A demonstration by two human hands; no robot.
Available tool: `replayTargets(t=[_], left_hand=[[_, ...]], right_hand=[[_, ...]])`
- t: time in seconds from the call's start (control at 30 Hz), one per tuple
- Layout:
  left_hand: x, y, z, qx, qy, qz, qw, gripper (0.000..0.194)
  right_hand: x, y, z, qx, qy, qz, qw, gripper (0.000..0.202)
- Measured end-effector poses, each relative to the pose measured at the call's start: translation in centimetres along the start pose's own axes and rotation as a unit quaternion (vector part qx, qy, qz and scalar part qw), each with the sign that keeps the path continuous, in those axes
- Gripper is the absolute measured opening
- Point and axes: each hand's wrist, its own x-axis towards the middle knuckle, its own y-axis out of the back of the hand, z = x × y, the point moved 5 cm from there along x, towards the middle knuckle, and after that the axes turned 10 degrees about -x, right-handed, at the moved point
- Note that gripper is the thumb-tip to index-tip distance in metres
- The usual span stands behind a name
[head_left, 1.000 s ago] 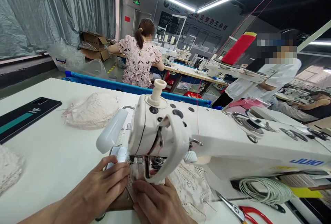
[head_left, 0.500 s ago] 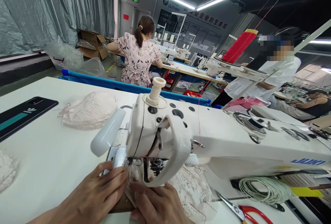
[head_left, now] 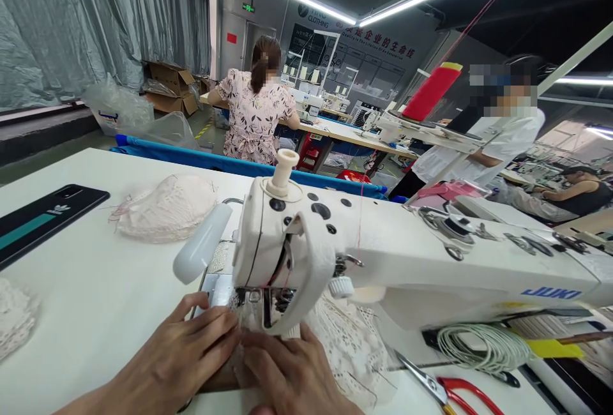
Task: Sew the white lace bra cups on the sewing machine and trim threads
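Observation:
A white sewing machine (head_left: 397, 242) fills the middle of the head view. White lace fabric (head_left: 352, 341) lies under its needle area and spreads out to the right, with loose dark red thread ends on it. My left hand (head_left: 184, 351) is at the left of the presser foot, fingers bent and close together on the lace edge. Just below the machine head, my right hand (head_left: 292, 367) grips the same lace, its fingers curled. The two hands nearly touch. Their fingertips, the needle and the exact seam are partly hidden by the machine's white guard and the fingers.
Left on the white table (head_left: 110, 325) lie a dark phone (head_left: 52, 217), a lace cup (head_left: 167, 207) and another lace piece (head_left: 16, 319). Red-handled scissors (head_left: 426, 380) and a coiled pale cord (head_left: 483, 348) lie right. A red thread cone (head_left: 431, 92) stands above; several people work beyond.
My right hand has shifted slightly, staying on the lace beside the left hand. The view has moved a little, so the machine and the scissors sit slightly further left.

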Motion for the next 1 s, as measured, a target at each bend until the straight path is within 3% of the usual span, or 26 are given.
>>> replayTargets(t=[0.13, 0.27, 0.43, 0.53, 0.8, 0.93, 1.0], left_hand=[[-0.3, -0.2, -0.3, 0.003, 0.009, 0.007, 1.000, 0.024], [-0.2, -0.2, -1.1, -0.012, 0.037, -0.014, 0.999, 0.020], [0.3, -0.1, -1.6, -0.008, 0.050, -0.009, 0.999, 0.032], [0.4, -0.1, -1.4, -0.003, 0.042, -0.002, 0.999, 0.031], [-0.3, -0.4, -0.9, 0.050, 0.008, -0.016, 0.999, 0.020], [-0.8, -0.7, -1.1, 0.075, -0.010, -0.003, 0.997, 0.019], [-1.0, -0.9, -1.2, 0.074, -0.009, -0.004, 0.997, 0.019]], right_hand=[[0.2, -0.2, 0.6, -0.038, -0.049, 0.000, 0.998, 0.072], [0.2, -0.6, 0.8, -0.079, -0.026, 0.014, 0.996, 0.072], [0.2, -0.7, 1.2, -0.127, -0.012, 0.007, 0.992, 0.069], [0.4, -0.8, 1.3, -0.114, 0.004, -0.024, 0.993, 0.069], [-0.9, -1.4, 0.7, -0.110, -0.013, -0.007, 0.994, 0.076], [-1.5, -2.0, -0.6, -0.111, 0.017, 0.023, 0.993, 0.050], [-1.3, -2.0, -0.8, -0.104, 0.022, 0.029, 0.994, 0.048]])
